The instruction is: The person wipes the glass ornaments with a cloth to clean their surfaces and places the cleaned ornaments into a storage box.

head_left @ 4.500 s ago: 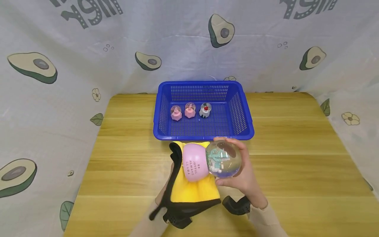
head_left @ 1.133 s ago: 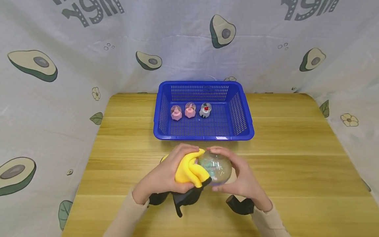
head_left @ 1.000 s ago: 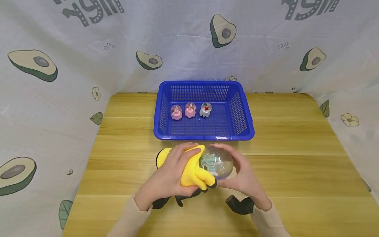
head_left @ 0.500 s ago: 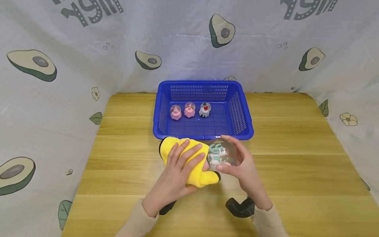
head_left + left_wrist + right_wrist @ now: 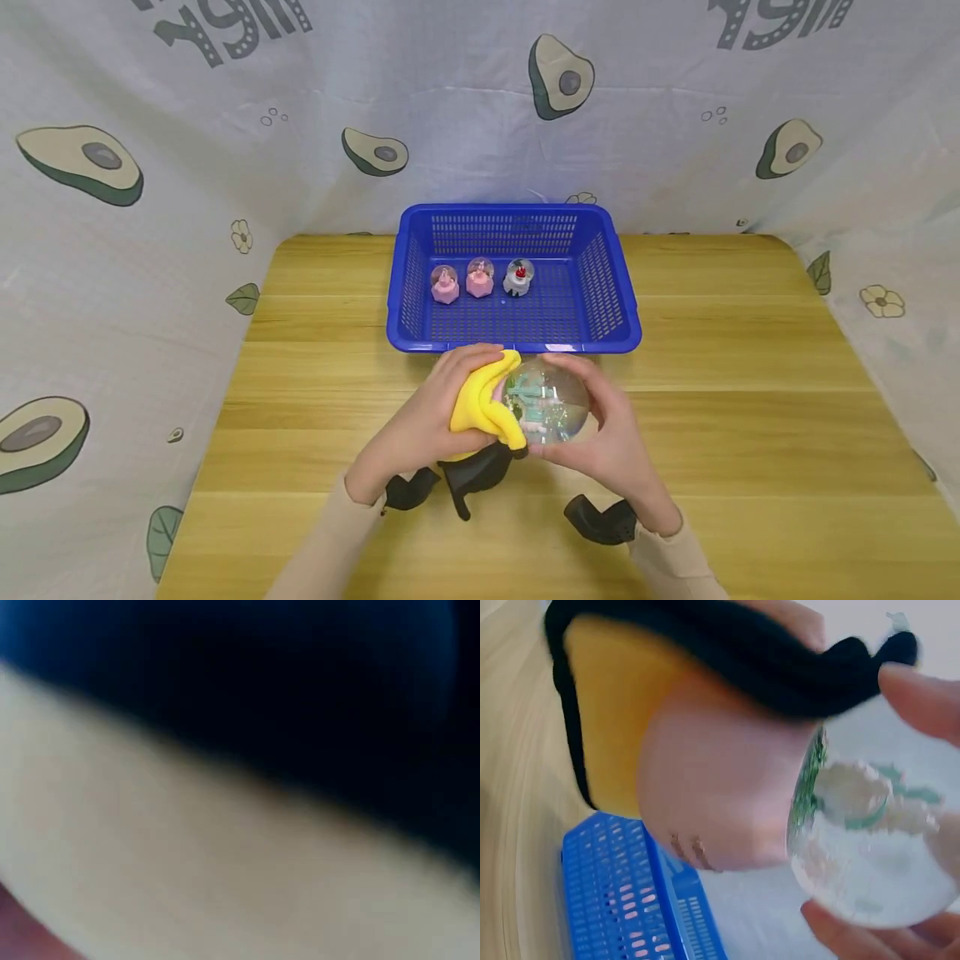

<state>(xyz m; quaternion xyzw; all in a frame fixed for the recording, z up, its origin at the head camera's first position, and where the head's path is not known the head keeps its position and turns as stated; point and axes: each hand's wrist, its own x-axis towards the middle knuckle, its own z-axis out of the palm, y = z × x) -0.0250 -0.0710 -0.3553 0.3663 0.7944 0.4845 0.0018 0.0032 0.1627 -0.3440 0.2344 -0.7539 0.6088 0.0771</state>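
A large snow globe (image 5: 546,404) lies sideways between my hands, in front of the basket. Inside its clear ball are teal shapes. With fingers and thumb my right hand (image 5: 618,437) holds the glass ball. My left hand (image 5: 420,421) grips a yellow cloth (image 5: 474,406) with black edging, wrapped about the base; a black-edged corner hangs below. In the right wrist view the pink base (image 5: 720,776) shows partly under the cloth, with some brown lettering. The left wrist view is only a dark and beige blur.
Behind the hands stands a blue plastic basket (image 5: 513,347). In it are two small pink snow globes (image 5: 445,287) and a white one (image 5: 518,279) with a red figure. The wooden table (image 5: 750,400) meets an avocado-print curtain (image 5: 465,100). Black wrist devices (image 5: 600,521) sit at both wrists.
First the cloth lay under the bare pink base, hiding the left hand. Since then that hand has come over the top; spread across the cloth half a second ago, it now curls round it.
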